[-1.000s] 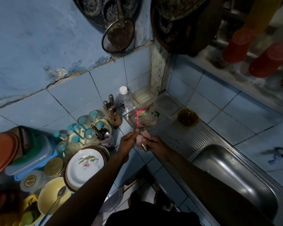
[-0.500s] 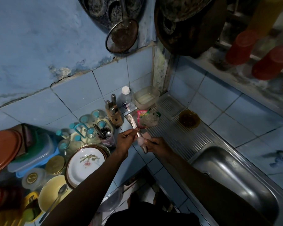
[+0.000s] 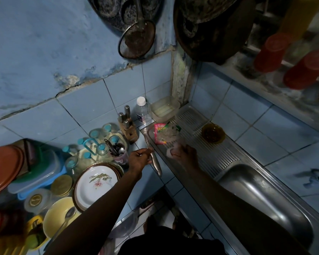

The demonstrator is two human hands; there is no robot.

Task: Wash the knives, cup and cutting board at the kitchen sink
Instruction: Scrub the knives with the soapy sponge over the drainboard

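Note:
My left hand [image 3: 139, 160] pinches a steel knife [image 3: 155, 164] where blade meets handle, over the tiled counter's edge. The blade points away toward the wall and the handle points back at me. My right hand [image 3: 184, 156] is a little to the right, above the ribbed drainboard [image 3: 215, 155], gripping a pale pink sponge [image 3: 170, 151]; it is blurred. A wooden knife block [image 3: 129, 128] with several steel-handled knives stands against the wall tiles. The steel sink basin [image 3: 261, 197] lies at the right. I cannot make out a cup or a cutting board.
A clear tub with sachets [image 3: 165, 134] and a brown glass bowl [image 3: 213, 134] sit on the drainboard. A water bottle [image 3: 143, 112], jars, a utensil holder [image 3: 118, 150], stacked plates [image 3: 97, 183] and a yellow bowl with a spoon [image 3: 60, 218] crowd the left counter. Pans and a strainer hang overhead.
My right hand has come off the knife and moved right over the drainboard with the pink sponge. My left hand still holds the knife, now turned more upright.

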